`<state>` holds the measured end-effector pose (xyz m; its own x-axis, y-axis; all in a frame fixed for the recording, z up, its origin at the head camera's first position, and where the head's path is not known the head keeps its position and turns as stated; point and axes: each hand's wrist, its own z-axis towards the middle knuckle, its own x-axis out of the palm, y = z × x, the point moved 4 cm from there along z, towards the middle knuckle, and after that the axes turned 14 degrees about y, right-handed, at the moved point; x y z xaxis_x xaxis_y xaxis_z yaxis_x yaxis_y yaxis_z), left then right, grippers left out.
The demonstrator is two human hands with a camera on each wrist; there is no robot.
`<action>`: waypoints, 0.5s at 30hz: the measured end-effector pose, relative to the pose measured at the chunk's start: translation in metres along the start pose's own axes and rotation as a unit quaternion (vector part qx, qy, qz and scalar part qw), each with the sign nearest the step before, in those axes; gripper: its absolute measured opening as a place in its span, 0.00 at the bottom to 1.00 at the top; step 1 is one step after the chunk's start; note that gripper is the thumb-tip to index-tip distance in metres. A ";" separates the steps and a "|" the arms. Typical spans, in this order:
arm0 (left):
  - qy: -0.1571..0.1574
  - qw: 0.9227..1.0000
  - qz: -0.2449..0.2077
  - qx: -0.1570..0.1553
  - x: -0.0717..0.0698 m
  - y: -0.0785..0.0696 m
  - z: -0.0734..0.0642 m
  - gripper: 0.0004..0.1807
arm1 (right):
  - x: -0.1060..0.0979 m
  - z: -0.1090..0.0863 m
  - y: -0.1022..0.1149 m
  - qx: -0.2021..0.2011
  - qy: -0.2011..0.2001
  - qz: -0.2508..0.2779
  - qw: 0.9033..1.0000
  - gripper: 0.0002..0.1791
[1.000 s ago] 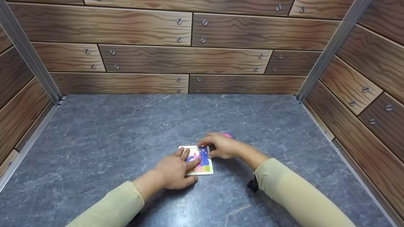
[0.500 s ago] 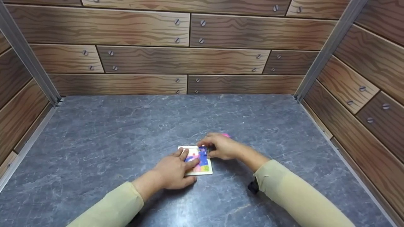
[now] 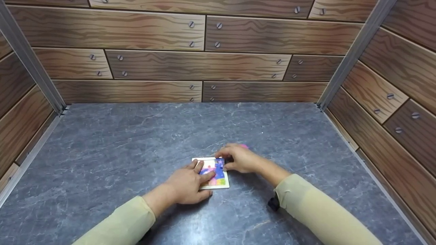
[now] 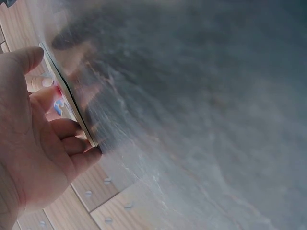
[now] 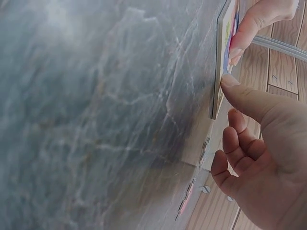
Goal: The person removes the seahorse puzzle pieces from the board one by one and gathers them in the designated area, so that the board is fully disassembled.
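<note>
Picture board [image 3: 220, 176] — left hand [image 3: 187, 183] atop, right hand [image 3: 241, 158] touching.

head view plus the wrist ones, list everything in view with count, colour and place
table: one, grey marbled, across the lower scene
picture board: one, white border with multicoloured picture, flat on the table
pink item: at least one, pink, beyond the board's far right corner, partly hidden
white speck: one, white, farther back on the table
walls: three, brown plank pattern, back, left and right
posts: two, grey, back corners
edge strips: two, grey, along the table's sides
sleeves: two, pale yellow, on both arms
black item: one, black, by the right cuff
left hand: one, resting on the board
right hand: one, at the board's far right corner
</note>
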<state>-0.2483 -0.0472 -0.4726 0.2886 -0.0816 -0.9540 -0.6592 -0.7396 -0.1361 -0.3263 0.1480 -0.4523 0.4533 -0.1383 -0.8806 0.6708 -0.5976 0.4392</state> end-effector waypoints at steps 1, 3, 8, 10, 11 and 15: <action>0.001 1.000 -0.002 -0.001 0.000 0.000 0.000 0.37 | 0.001 0.000 0.000 0.001 0.000 0.003 1.000 0.24; 0.004 1.000 -0.006 -0.003 0.000 0.000 0.000 0.37 | 0.001 0.000 -0.001 0.001 -0.002 0.006 1.000 0.23; 0.007 1.000 -0.009 -0.006 0.001 0.000 0.000 0.37 | 0.003 0.001 0.000 -0.001 -0.006 0.005 1.000 0.22; 0.006 1.000 -0.009 -0.006 0.000 0.000 0.000 0.37 | 0.003 0.000 0.001 -0.002 -0.007 0.001 1.000 0.22; 0.006 1.000 -0.009 -0.006 0.001 0.000 0.000 0.37 | 0.003 0.000 0.001 -0.002 -0.007 -0.001 1.000 0.22; 0.006 1.000 -0.009 -0.005 0.001 0.000 0.000 0.37 | 0.005 0.000 0.001 0.003 -0.007 -0.009 1.000 0.22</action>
<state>-0.2480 -0.0477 -0.4734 0.3088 -0.0762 -0.9481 -0.6474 -0.7470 -0.1508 -0.3233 0.1466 -0.4557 0.4334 -0.1390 -0.8904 0.6753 -0.6041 0.4230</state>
